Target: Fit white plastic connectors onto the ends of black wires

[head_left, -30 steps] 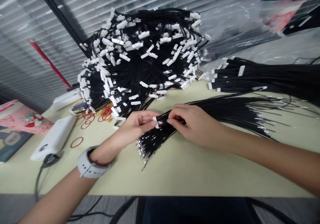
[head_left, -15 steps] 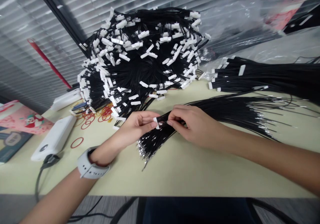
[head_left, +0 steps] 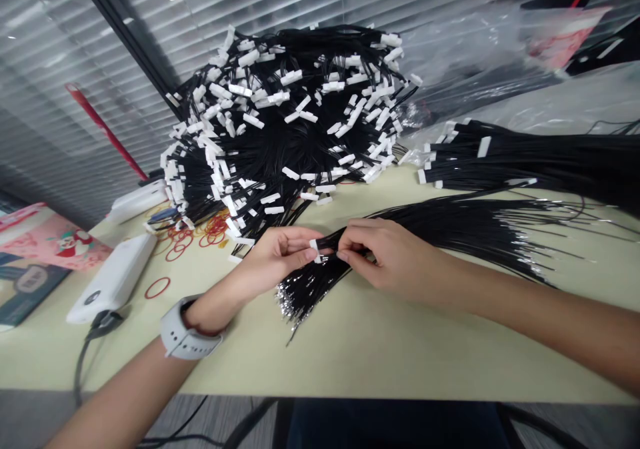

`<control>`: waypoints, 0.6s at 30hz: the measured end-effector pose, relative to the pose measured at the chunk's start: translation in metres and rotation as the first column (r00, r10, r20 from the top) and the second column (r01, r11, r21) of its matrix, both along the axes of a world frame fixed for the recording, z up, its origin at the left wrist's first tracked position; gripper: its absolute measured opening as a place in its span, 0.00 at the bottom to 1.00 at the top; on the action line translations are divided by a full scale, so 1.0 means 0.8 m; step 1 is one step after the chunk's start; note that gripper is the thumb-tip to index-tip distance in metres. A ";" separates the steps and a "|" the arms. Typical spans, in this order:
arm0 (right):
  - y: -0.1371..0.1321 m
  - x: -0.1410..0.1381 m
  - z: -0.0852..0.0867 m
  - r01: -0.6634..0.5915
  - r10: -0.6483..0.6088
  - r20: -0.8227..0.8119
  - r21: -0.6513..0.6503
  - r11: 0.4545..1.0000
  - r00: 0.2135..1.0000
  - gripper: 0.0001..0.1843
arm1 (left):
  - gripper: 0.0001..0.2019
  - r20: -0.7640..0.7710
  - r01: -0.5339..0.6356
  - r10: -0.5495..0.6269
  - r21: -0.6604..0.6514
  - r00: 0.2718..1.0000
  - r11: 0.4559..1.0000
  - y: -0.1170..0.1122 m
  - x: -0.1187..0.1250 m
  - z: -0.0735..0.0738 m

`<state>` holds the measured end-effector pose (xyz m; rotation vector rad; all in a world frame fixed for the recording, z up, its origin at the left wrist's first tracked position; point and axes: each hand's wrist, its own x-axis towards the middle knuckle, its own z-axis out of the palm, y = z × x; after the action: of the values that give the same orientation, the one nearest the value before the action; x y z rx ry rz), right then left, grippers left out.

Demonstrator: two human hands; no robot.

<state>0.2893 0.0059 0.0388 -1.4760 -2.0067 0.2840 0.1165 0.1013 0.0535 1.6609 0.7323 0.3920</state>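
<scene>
Landmark: a bundle (head_left: pixel 450 225) of loose black wires is laid across the table (head_left: pixel 400 355), with its bare metal tips fanned out at the near left end.
Left hand: the left hand (head_left: pixel 277 259) is closed in a pinch, and a small white connector (head_left: pixel 315 249) is gripped between thumb and forefinger just above the bundle's tipped end.
Right hand: the right hand (head_left: pixel 387 255) is closed on a single wire (head_left: pixel 330 241), which is pinched between thumb and forefinger over the bundle's narrow part.
Connector: it is held off the table, directly over the bundle, and is met by the end of the wire. Whether the wire is seated inside it cannot be told.
Watch: a grey watch (head_left: pixel 185 335) is worn on the left wrist, near and left of the bundle.
Pile: a tall pile (head_left: pixel 290 122) of black wires fitted with white connectors is heaped behind the bundle's tipped end.
Sheaf: a flat sheaf (head_left: pixel 525 159) of fitted wires is laid just behind the bundle's far end.
Bands: red bands (head_left: pixel 213 225) are scattered left of the bundle.
Pack: a white pack (head_left: pixel 115 279) with a cable is set well left of the bundle.
Bags: clear bags (head_left: pixel 475 55) are spread far behind the bundle.
</scene>
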 end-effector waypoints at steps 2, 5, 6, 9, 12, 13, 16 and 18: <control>0.000 0.000 0.000 0.003 -0.003 -0.009 0.005 1.000 1.000 0.08 | 0.09 0.002 -0.001 0.001 0.001 1.000 1.000 -0.001 0.000 0.000; -0.001 0.000 0.001 0.013 -0.013 -0.032 0.012 1.000 0.999 0.08 | 0.09 0.011 0.003 -0.003 0.015 1.000 1.000 -0.001 0.000 0.001; -0.001 0.000 0.001 0.015 -0.014 -0.040 0.008 1.000 0.999 0.08 | 0.09 0.013 0.005 -0.006 0.019 1.000 1.000 0.000 0.000 0.001; -0.001 0.000 0.003 0.019 -0.020 -0.060 -0.012 1.000 0.998 0.07 | 0.09 0.004 0.008 -0.009 0.022 1.000 1.000 0.000 -0.001 0.001; -0.001 -0.001 0.006 0.032 -0.033 -0.059 -0.027 0.999 0.998 0.07 | 0.09 0.004 0.004 -0.004 0.019 1.000 1.000 0.001 -0.001 0.000; -0.001 -0.001 0.006 0.040 -0.041 -0.056 -0.028 0.999 0.998 0.07 | 0.09 0.008 0.005 -0.005 0.015 1.000 1.000 0.001 -0.001 0.000; 0.000 -0.002 0.006 0.054 -0.056 -0.053 -0.029 0.998 0.997 0.07 | 0.09 0.013 0.004 -0.004 0.006 1.000 1.000 0.001 -0.001 -0.001; 0.000 -0.002 0.005 0.051 -0.053 -0.049 -0.026 0.998 0.997 0.07 | 0.09 0.005 0.003 -0.003 0.008 1.000 1.000 0.001 -0.001 -0.002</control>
<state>0.2881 0.0059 0.0427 -1.5195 -1.9288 0.3222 0.1157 0.1020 0.0521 1.6675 0.7258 0.3968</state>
